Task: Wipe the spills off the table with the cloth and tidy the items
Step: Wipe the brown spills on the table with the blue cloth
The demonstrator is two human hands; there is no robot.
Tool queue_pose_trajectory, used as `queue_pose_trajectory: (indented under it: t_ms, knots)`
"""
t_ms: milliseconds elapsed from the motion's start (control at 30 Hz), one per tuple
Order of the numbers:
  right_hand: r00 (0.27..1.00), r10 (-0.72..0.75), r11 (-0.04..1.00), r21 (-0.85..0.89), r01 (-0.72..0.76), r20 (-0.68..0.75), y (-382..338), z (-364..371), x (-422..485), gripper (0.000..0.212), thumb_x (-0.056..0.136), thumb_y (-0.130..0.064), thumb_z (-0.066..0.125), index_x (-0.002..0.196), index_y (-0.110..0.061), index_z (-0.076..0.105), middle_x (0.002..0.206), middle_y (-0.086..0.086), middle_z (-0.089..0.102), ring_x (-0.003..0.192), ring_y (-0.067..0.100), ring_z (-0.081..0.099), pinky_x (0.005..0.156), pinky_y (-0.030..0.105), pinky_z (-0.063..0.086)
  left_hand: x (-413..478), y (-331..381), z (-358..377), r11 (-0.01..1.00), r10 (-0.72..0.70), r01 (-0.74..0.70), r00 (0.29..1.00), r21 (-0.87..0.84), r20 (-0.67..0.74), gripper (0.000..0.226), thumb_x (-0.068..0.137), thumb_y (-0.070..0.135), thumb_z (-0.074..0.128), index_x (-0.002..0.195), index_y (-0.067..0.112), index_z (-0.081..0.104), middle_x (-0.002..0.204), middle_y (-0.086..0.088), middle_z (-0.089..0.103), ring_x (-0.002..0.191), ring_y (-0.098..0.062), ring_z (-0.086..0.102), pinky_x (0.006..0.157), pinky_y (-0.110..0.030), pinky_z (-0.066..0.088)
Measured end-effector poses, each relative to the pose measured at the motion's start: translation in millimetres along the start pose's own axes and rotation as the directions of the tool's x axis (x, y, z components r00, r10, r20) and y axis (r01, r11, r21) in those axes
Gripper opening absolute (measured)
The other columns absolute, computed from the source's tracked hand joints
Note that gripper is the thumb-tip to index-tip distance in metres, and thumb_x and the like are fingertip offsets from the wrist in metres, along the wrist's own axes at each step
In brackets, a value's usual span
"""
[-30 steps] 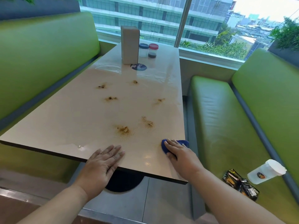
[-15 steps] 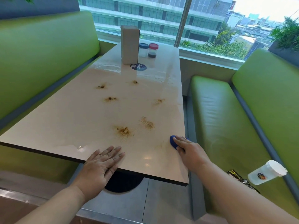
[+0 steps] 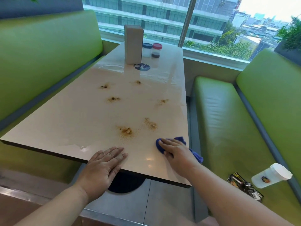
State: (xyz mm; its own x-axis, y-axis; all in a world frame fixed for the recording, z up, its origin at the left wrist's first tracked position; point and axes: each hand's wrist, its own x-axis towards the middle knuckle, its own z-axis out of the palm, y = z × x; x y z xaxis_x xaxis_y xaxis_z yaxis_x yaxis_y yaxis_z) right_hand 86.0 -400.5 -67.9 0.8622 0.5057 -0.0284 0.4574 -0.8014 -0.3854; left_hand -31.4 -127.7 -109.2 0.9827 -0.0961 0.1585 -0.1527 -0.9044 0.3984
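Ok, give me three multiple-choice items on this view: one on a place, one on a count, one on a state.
1. The white cup is: A upright beside the jars; B lying on the right-hand bench; C on the floor.
2. Brown spills on the table: A three; B nine; C six.
3. The right hand: A presses the blue cloth onto the table; B hangs idle; C lifts the cup.
Key: B, it lies on its side on the green seat; C, six separate patches show; A, its fingers lie flat on the cloth.
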Motion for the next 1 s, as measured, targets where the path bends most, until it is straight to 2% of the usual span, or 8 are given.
queue_pose_trajectory:
  t_ms: [100,300,467,633,733,833,933,1000]
  knots:
    - [0.997,-0.040,0.998,0.041,0.038,0.065,12.9,-3.3,-18.6,0.042,0.098,-0.027,0.044,0.137,-0.043,0.040,0.145,-0.026,0.034,0.139,-0.001,0.020,0.118,0.029,0.015,0.1,4.6,-0.1,0.999,-0.019,0.018,1.000,0.045,0.022,0.053,0.094,0.058,0.006,0.139,0.048,0.033,0.148,0.024,0.028,0.136,0.007,0.015,0.111,-0.017,0.000]
    - [0.996,0.084,0.996,-0.007,-0.084,0.032,6.0,-5.1,8.0,0.043,0.100,-0.026,0.037,0.141,-0.038,0.035,0.151,-0.021,0.027,0.144,0.007,0.014,0.118,0.033,0.014,3.5,5.9,1.2,0.999,-0.050,0.050,0.999,0.007,0.002,0.058,0.087,0.068,0.000,0.136,0.055,0.030,0.147,0.029,0.024,0.138,0.003,0.019,0.112,-0.017,-0.002]
    - [0.992,-0.006,0.999,0.053,-0.001,0.129,5.3,-2.5,-12.8,0.044,0.100,-0.025,0.040,0.139,-0.043,0.035,0.147,-0.028,0.025,0.142,-0.002,0.011,0.118,0.028,0.010,2.5,4.7,2.3,0.999,-0.048,0.047,0.999,0.025,0.016,0.061,0.085,0.070,-0.004,0.136,0.058,0.026,0.149,0.030,0.017,0.140,0.003,0.013,0.112,-0.017,-0.006]
    - [0.993,0.098,0.994,0.044,-0.100,0.059,6.7,-7.1,-3.2,0.043,0.100,-0.024,0.039,0.140,-0.041,0.035,0.148,-0.025,0.027,0.142,0.001,0.014,0.118,0.030,0.014,3.1,5.9,1.6,0.998,-0.066,0.066,0.998,0.010,0.019,0.061,0.085,0.070,-0.002,0.135,0.058,0.030,0.148,0.030,0.022,0.139,0.002,0.018,0.112,-0.016,-0.004]
    - [0.993,0.017,1.000,0.019,-0.020,0.118,-18.4,0.6,-1.5,0.045,0.100,-0.026,0.036,0.143,-0.039,0.031,0.150,-0.025,0.022,0.142,0.001,0.010,0.118,0.029,0.010,3.1,4.9,0.3,0.998,-0.062,0.062,0.998,0.007,0.026,0.062,0.083,0.072,-0.004,0.134,0.060,0.028,0.148,0.031,0.018,0.139,0.004,0.015,0.112,-0.016,-0.005]
    - [0.986,-0.061,0.995,0.083,0.049,0.154,-13.7,-0.5,-17.8,0.044,0.099,-0.022,0.041,0.139,-0.041,0.038,0.143,-0.032,0.025,0.140,-0.005,0.012,0.116,0.021,0.007,4.2,5.6,-2.2,0.999,-0.052,0.052,0.998,-0.006,0.030,0.065,0.080,0.074,-0.006,0.133,0.060,0.028,0.147,0.032,0.017,0.138,0.005,0.013,0.110,-0.014,-0.007]
    - [0.995,0.026,0.993,0.113,-0.037,0.097,6.8,-7.4,-20.0,0.043,0.098,-0.022,0.045,0.135,-0.043,0.042,0.142,-0.030,0.032,0.139,-0.005,0.019,0.118,0.029,0.015,5.0,6.9,-3.4,0.999,-0.046,0.046,0.998,-0.004,0.034,0.069,0.076,0.076,-0.011,0.133,0.062,0.025,0.147,0.034,0.012,0.138,0.008,0.008,0.109,-0.012,-0.009]
    - [0.995,0.082,0.993,0.079,-0.087,0.063,4.4,-6.9,-10.8,0.043,0.098,-0.023,0.043,0.137,-0.040,0.040,0.146,-0.025,0.032,0.141,-0.001,0.018,0.118,0.029,0.014,5.0,7.3,-4.1,0.999,-0.048,0.048,0.998,0.003,0.040,0.067,0.077,0.075,-0.010,0.133,0.061,0.025,0.147,0.034,0.012,0.138,0.008,0.009,0.109,-0.012,-0.010]
